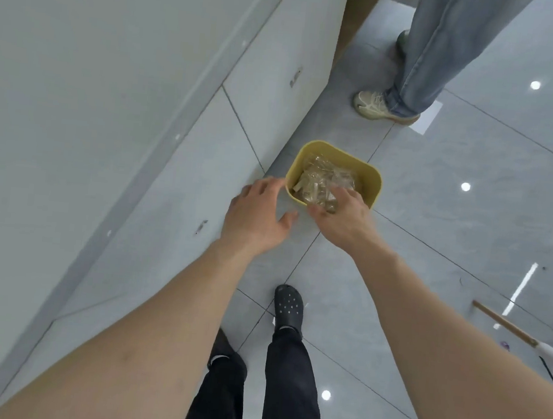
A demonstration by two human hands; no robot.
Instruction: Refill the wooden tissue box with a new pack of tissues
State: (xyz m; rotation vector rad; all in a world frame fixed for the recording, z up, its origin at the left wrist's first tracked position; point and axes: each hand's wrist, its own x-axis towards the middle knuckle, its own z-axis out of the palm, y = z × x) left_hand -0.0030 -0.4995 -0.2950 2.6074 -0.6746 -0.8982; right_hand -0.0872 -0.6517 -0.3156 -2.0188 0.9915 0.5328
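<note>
Small yellow plastic bin [370, 181] with rounded corners stands on the grey tiled floor [469, 228], close against the base of a pale grey cabinet [178, 166]. Crumpled clear plastic wrapping [321, 183] fills the bin. Right hand [341, 219] reaches over the near rim, grip pinching a piece of the wrapping at the bin's edge. Left hand [257, 214] hovers just left of the bin, fingers spread, grip released, holding nothing. Wooden tissue box and new tissue pack not in view. Black perforated clog [288, 306] below; another person's pale blue jeans [435, 49] beyond.
</note>
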